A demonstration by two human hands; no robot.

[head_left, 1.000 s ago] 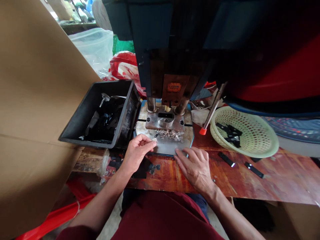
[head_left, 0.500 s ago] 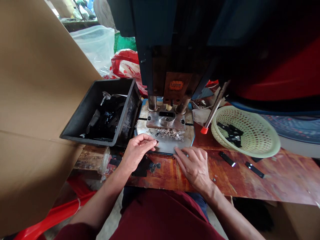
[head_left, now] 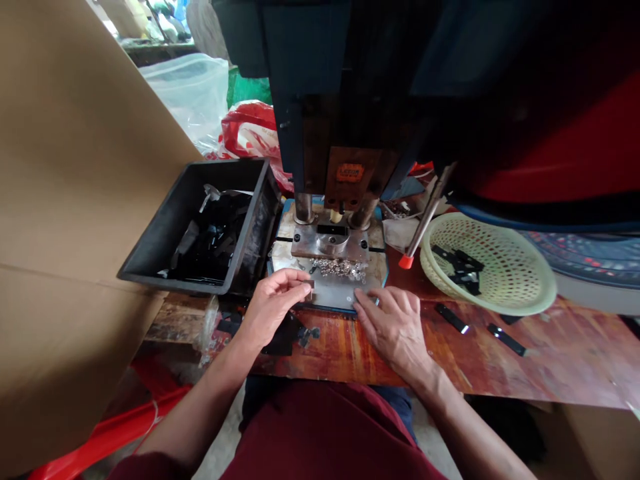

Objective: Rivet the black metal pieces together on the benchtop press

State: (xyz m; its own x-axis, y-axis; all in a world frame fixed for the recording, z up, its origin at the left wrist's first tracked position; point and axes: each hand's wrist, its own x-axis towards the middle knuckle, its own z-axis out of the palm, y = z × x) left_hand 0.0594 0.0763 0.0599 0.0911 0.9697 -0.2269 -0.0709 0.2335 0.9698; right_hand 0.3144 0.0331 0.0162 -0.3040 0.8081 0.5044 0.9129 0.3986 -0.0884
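My left hand (head_left: 273, 303) is closed in a pinch on a small flat dark piece (head_left: 311, 289) above the left part of the grey metal plate (head_left: 327, 298). Fingers hide most of that piece. At the plate's right edge is my right hand (head_left: 393, 320), its fingers stretched out and the index fingertip on the metal. Nothing shows in this hand. A tiny pale ring (head_left: 349, 299) lies just left of that fingertip. Behind both hands, a heap of small shiny metal rings (head_left: 340, 268) spreads in front of the press's steel die block (head_left: 333, 245).
A press (head_left: 350, 133) towers over the die. Left of it stands a black bin (head_left: 243, 250) of dark pieces; at right, a pale green basket (head_left: 510, 277) holds several. Two black strips (head_left: 506, 340) lie on the wooden table (head_left: 565, 363). A red-tipped lever (head_left: 406, 261) hangs before the basket.
My right hand has shifted slightly right, and the tiny ring now shows beside its fingertip. The piece in my left hand has turned and shows more of its flat side.
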